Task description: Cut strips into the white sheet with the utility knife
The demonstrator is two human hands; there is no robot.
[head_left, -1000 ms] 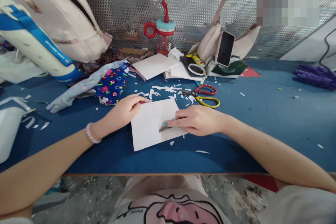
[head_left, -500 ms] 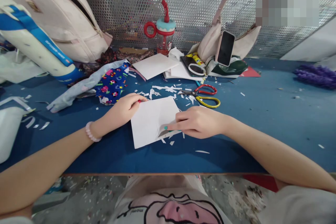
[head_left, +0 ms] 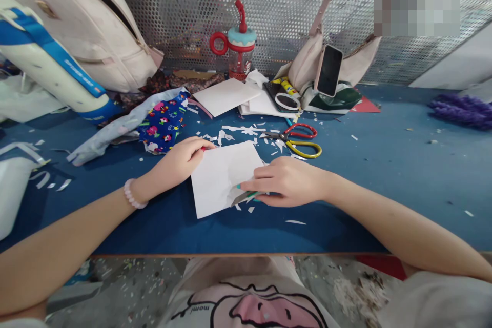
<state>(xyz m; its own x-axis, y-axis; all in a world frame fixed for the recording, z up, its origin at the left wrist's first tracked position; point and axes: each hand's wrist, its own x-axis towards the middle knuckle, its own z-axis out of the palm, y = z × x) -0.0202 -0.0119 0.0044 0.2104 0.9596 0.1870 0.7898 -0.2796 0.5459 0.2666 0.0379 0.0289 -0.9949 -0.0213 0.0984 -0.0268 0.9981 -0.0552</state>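
A white folded paper [head_left: 219, 174] is held between my two hands, a little above the blue table. My left hand [head_left: 184, 159] grips its upper left edge, fingers closed and the fingertips partly hidden behind it. At the lower right edge my right hand [head_left: 286, 182] pinches the paper, index finger on top and thumb below. Under that index finger shows a grey patch with a green edge [head_left: 244, 196]; I cannot tell whether it is the paper's inner side or something else. Scissors [head_left: 292, 138] with one red and one yellow handle lie behind my right hand.
White paper scraps [head_left: 246, 130] litter the blue table [head_left: 161, 230]. A patterned blue cloth [head_left: 163, 120], white sheets [head_left: 226, 96], a red-handled cup [head_left: 241, 51] and a propped phone [head_left: 329, 70] stand or lie farther back. Bags lean on the perforated metal wall [head_left: 184, 20].
My right index finger has slid slightly left on the paper, and the thumb shows more below it. More of the grey and green patch is visible. My left hand stays put.
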